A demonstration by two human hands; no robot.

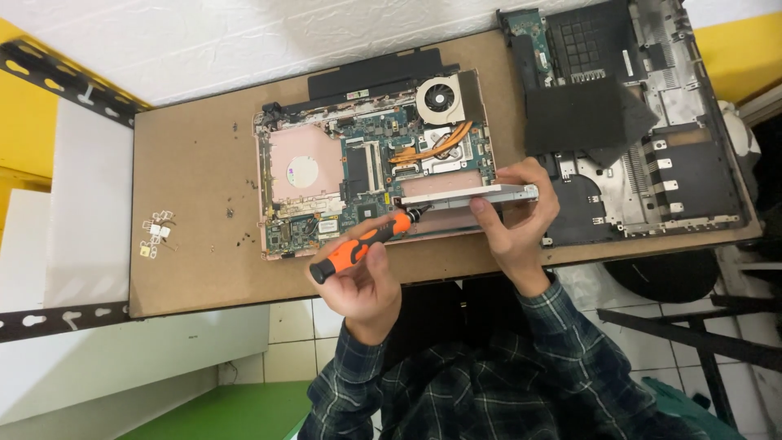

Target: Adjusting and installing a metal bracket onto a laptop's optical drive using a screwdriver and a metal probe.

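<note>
My left hand is closed round the orange-and-black screwdriver, handle low toward me, tip angled up and right. The tip meets the near left corner of the optical drive, a flat silver-grey slab. My right hand grips that drive by its right end: thumb on the near edge, fingers wrapped over the far edge and top. The drive lies along the front right part of the opened laptop base, whether seated or lifted slightly I cannot tell.

Laptop base: green motherboard exposed, round fan at the back right, copper heat pipe curving below it, pink plate with a pale disc at the left. Black battery bar along its back edge.

To the right, well apart, a stripped bottom cover, black and silver. Small white clips and loose screws lie left of the laptop. All on a brown board tabletop.
</note>
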